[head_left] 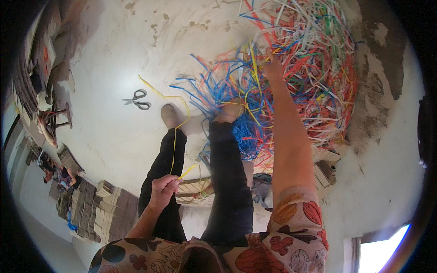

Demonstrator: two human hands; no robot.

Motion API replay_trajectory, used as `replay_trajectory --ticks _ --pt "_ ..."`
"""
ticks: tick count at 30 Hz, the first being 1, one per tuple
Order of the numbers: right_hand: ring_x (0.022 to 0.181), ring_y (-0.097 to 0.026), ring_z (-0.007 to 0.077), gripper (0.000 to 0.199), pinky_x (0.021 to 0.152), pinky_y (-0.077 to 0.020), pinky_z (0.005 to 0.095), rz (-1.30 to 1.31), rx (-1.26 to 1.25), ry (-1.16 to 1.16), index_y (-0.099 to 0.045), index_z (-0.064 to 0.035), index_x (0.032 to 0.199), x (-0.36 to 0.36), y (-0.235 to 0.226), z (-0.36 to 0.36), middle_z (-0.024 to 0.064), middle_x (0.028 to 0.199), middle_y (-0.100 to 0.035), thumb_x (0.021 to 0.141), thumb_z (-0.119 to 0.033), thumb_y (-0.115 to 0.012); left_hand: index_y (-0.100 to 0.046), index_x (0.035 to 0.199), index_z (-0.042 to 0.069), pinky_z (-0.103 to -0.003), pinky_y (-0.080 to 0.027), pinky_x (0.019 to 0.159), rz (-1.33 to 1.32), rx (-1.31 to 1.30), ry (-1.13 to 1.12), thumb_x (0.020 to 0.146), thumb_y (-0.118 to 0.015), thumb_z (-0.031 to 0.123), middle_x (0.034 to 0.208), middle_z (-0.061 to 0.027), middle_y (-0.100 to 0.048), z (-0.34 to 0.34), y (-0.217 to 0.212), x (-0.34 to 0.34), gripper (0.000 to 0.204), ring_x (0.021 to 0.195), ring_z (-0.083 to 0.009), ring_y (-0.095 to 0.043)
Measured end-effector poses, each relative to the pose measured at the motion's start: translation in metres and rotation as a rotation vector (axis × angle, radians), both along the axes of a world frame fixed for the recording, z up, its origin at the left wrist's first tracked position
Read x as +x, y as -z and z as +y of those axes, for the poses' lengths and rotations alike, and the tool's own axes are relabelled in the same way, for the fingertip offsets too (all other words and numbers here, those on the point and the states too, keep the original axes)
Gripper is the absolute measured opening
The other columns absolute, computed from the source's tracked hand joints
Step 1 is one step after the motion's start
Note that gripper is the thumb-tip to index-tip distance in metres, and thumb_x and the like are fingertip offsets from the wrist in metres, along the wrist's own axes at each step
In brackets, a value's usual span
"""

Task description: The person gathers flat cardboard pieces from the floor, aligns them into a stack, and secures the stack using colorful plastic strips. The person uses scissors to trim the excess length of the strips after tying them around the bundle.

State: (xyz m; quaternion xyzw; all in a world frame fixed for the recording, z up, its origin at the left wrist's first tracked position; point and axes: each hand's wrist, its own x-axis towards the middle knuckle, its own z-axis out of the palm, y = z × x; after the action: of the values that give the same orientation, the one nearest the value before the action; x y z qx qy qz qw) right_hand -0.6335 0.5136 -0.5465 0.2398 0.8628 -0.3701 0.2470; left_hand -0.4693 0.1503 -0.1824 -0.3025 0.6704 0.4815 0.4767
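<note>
Patterned shirt (252, 258); left hand (164, 189) pinches strip (186, 172) (yellow).

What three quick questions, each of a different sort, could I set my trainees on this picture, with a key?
1. True or false: the left hand grips a blue strip.
2. Fill the gap: the scissors lie on the floor, to the ____ of the left shoe.
3. Which hand is at the heap of coloured strips?

Key
1. False: the strip it grips is a yellow strip.
2. left
3. The right hand.
</note>
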Motion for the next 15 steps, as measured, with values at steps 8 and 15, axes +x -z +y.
replay_trajectory --ticks 8,15 --pt "0.061 -0.061 0.019 0.022 0.048 -0.0493 0.0289 -0.028 -0.382 0.655 -0.063 -0.006 0.101 -0.004 -0.022 -0.001 0.0089 0.077 -0.065 0.08 -0.011 -0.063 -0.063 0.087 -0.003 -0.019 -0.038 0.049 -0.023 -0.1 -0.052 0.087 -0.053 0.008 0.062 -0.0011 -0.054 -0.015 0.007 0.002 0.015 0.054 -0.0048 -0.048" --pt "0.061 -0.064 0.0222 0.013 0.049 -0.0535 0.0314 0.055 -0.553 0.994 -0.057 0.0075 0.091 0.059 -0.105 0.013 0.0131 0.072 -0.061 0.079 0.003 -0.059 -0.063 0.087 -0.002 -0.018 -0.032 0.041 0.088 -0.005 -0.028 0.088 -0.055 0.018 0.058 0.0006 -0.053 -0.018 -0.006 0.003 0.021 0.046 -0.0027 -0.041"
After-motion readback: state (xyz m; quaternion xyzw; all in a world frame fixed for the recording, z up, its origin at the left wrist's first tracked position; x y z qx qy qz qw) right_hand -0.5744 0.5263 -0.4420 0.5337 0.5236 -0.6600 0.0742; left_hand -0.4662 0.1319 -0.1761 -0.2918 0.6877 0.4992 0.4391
